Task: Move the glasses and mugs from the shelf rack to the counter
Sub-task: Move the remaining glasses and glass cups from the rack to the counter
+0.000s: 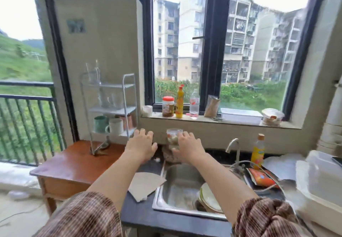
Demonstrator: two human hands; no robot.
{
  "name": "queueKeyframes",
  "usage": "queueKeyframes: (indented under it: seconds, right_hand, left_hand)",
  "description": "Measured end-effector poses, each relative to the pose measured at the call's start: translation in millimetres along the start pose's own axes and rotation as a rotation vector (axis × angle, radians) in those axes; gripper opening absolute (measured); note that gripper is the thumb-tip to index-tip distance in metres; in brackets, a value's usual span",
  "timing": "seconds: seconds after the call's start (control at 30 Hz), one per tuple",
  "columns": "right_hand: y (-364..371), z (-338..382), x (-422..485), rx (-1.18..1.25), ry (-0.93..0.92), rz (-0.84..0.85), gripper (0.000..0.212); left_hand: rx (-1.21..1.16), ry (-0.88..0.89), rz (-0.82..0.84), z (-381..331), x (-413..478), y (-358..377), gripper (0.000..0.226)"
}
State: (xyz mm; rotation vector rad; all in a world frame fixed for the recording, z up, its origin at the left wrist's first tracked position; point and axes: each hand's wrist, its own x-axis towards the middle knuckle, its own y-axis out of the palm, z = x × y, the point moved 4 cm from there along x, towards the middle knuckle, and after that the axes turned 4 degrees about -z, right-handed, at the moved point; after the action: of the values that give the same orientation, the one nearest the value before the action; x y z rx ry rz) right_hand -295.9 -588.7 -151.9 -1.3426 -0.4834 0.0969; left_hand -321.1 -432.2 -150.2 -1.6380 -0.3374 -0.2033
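Observation:
A white wire shelf rack [127, 92] stands on a wooden side table at the left. Clear glasses [92, 74] sit on its top tier and more glasses [111, 99] on the middle tier. On the bottom tier are a green mug [100, 124], a white mug [115, 126] and a pink mug [127, 121]. My left hand [141, 144] reaches forward with fingers spread, empty, just right of the bottom tier. My right hand [188, 147] hovers with fingers apart in front of a clear plastic jar [173, 135] behind the sink; I cannot tell if it touches the jar.
A steel sink [177, 185] holds plates [209, 198]. The dark counter [140, 211] carries cardboard [146, 183], a faucet [234, 145], an orange bottle [257, 151] and white containers [322, 181]. Jars and bottles [179, 103] line the window sill. The wooden table [74, 162] is left of the counter.

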Motion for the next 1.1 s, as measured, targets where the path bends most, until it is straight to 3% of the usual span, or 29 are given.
queueKeyframes:
  seconds: [0.47, 0.83, 1.1]
  right_hand:
    - [-17.2, 185.4, 251.2, 0.039, -0.228, -0.152, 0.052]
    - [-6.5, 281.3, 456.4, 0.159, -0.144, -0.274, 0.061]
    - [5.8, 310.2, 589.0, 0.349, -0.033, -0.306, 0.060]
  left_hand:
    - [-0.104, -0.149, -0.215, 220.9, 175.0, -61.3, 0.046]
    - [-0.293, -0.142, -0.364, 375.8, 342.9, -70.2, 0.048]
    - [-0.562, -0.149, -0.482, 429.7, 438.9, -63.6, 0.075]
